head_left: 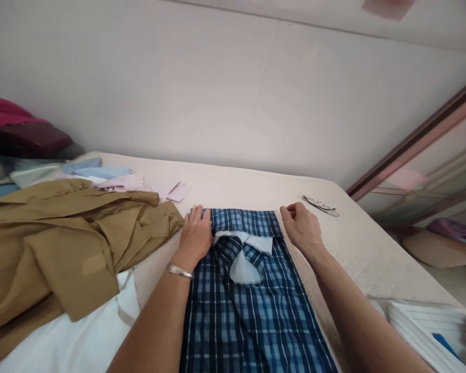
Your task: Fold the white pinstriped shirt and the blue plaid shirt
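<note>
A blue plaid shirt [252, 305] lies folded in a long strip on the pale bed [256, 184], collar toward the wall, its light collar lining showing. My left hand [196, 234] rests flat on the shirt's left shoulder edge, a metal bracelet on the wrist. My right hand [301, 226] sits at the shirt's right top corner, fingers curled and pinching the fabric edge there.
A rumpled tan garment [70, 243] lies to the left over white cloth [81, 342]. Pale pink and light blue clothes [112, 178] lie behind it, with dark red pillows [19, 132] at far left. Eyeglasses [320, 205] lie beyond my right hand. A striped white item [423, 321] sits at lower right.
</note>
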The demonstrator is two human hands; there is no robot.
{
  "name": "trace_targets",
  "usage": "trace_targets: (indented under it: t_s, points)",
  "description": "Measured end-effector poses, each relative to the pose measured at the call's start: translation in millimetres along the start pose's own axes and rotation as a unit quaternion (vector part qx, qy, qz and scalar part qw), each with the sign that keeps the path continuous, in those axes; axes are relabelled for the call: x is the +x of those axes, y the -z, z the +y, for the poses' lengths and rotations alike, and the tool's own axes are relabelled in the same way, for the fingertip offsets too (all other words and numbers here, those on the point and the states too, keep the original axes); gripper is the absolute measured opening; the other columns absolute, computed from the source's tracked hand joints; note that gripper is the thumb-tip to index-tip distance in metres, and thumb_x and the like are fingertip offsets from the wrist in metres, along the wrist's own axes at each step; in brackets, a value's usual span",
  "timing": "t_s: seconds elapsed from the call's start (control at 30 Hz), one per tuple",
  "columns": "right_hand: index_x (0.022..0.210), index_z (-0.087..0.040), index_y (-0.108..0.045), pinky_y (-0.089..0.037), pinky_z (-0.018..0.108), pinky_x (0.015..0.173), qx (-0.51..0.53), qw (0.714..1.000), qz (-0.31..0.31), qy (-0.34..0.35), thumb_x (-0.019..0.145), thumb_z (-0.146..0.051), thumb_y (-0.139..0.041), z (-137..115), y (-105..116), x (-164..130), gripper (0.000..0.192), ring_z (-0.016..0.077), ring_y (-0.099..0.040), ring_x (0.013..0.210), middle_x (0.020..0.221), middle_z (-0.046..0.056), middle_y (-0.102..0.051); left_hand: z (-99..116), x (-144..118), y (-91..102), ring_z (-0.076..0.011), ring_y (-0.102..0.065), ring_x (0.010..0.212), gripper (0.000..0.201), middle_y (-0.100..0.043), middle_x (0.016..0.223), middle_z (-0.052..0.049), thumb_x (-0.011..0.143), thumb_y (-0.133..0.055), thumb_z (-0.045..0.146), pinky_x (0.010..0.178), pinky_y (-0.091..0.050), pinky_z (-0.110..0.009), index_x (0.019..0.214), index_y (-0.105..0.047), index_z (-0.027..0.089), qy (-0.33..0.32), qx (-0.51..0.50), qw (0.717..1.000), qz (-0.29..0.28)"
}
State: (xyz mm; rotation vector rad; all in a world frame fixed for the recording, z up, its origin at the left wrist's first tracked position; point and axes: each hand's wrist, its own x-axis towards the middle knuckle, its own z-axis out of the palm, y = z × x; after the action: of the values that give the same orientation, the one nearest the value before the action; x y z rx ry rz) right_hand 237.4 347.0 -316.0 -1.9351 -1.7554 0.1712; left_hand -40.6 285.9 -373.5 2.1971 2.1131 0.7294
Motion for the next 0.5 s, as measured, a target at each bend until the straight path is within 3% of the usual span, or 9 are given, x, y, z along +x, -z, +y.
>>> trace_targets:
  t_s: [0.07, 0.17, 0.3, 0.4, 0.5]
  points:
    - [0.098, -0.019, -0.064, -0.044, 0.036, 0.073, -0.007, 0.999, -0.043, -0.022, 0.097, -0.048, -0.050, 7.6, -7.2, 1.3, 0.032, 0.0282, -0.066, 0.085, 0.088, 0.011, -0.073, -5.8, -0.5, -5.8, -0.0352, -0.037, 0.145, 0.046, -0.048, 0.150, -0.022, 0.092, -0.044, 0.009, 0.118, -0.031, -0.054, 0.137, -0.051, 0.014, -0.006, 0.003, 1.000, -0.004]
    - [0.105, -0.018, -0.063, -0.045, 0.036, 0.075, 0.015, 0.997, -0.066, -0.035, 0.097, -0.050, -0.053, 12.1, -17.9, -0.3, 0.035, 0.0289, -0.067, 0.091, 0.094, 0.012, -0.074, -3.6, 2.4, 0.2, -0.0343, -0.041, 0.143, 0.043, -0.051, 0.146, -0.023, 0.090, -0.042, 0.006, 0.116, -0.035, -0.051, 0.131, -0.054, 0.013, -0.001, -0.011, 1.000, 0.023]
    - [0.109, -0.017, -0.063, -0.046, 0.037, 0.076, 0.032, 0.995, -0.064, -0.072, 0.092, -0.051, -0.059, 13.5, -25.4, 5.1, 0.038, 0.0293, -0.066, 0.093, 0.096, 0.011, -0.073, 2.1, 7.9, 24.9, -0.0365, -0.060, 0.117, 0.027, -0.063, 0.121, -0.023, 0.096, -0.042, 0.018, 0.097, -0.046, -0.049, 0.119, -0.057, 0.014, 0.158, -0.007, 0.981, 0.116]
    - [0.091, -0.018, -0.067, -0.044, 0.034, 0.067, 0.068, 0.991, -0.098, -0.069, 0.083, -0.050, -0.067, 17.9, -31.6, 12.3, 0.033, 0.0250, -0.064, 0.079, 0.085, 0.009, -0.071, -4.6, 9.9, 39.2, -0.0391, -0.065, 0.101, 0.025, -0.069, 0.101, -0.019, 0.096, -0.052, 0.035, 0.089, -0.047, -0.050, 0.113, -0.057, 0.017, 0.260, -0.047, 0.961, 0.084]
    - [0.071, -0.020, -0.063, -0.037, 0.030, 0.056, 0.140, 0.980, -0.130, -0.057, 0.075, -0.043, -0.071, 23.7, -40.2, 13.9, 0.025, 0.0181, -0.054, 0.060, 0.062, 0.001, -0.060, -16.8, 11.0, 42.2, -0.0392, -0.066, 0.100, 0.027, -0.072, 0.094, -0.015, 0.087, -0.065, 0.043, 0.087, -0.046, -0.048, 0.103, -0.059, 0.022, 0.287, -0.110, 0.951, 0.037]
